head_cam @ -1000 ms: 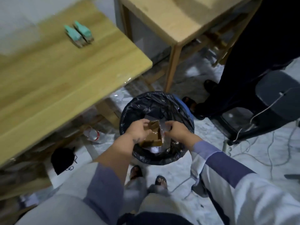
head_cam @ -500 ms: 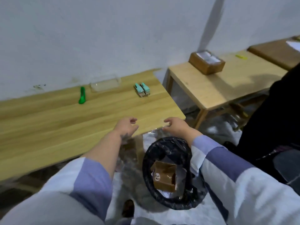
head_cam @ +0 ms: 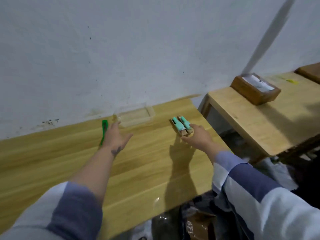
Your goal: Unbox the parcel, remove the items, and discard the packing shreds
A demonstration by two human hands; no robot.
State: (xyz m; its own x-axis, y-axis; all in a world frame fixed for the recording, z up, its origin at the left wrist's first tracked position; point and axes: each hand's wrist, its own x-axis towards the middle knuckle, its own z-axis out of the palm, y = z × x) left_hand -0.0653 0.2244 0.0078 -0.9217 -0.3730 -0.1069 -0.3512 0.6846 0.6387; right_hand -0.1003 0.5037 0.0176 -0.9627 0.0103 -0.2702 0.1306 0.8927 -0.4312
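Two teal-and-tan items point(head_cam: 181, 127) lie side by side, touching, flat on the wooden desk point(head_cam: 147, 163) toward its 1 o'clock corner, long axes running from 11 to 5 o'clock. The brown cardboard parcel box point(head_cam: 201, 224) sits tilted in the black-lined bin point(head_cam: 173, 220) at 5 o'clock, below the desk edge.

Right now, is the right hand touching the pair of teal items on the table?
Touching. In the head view the right hand has its fingertips against the near end of the teal items, with no gap visible.
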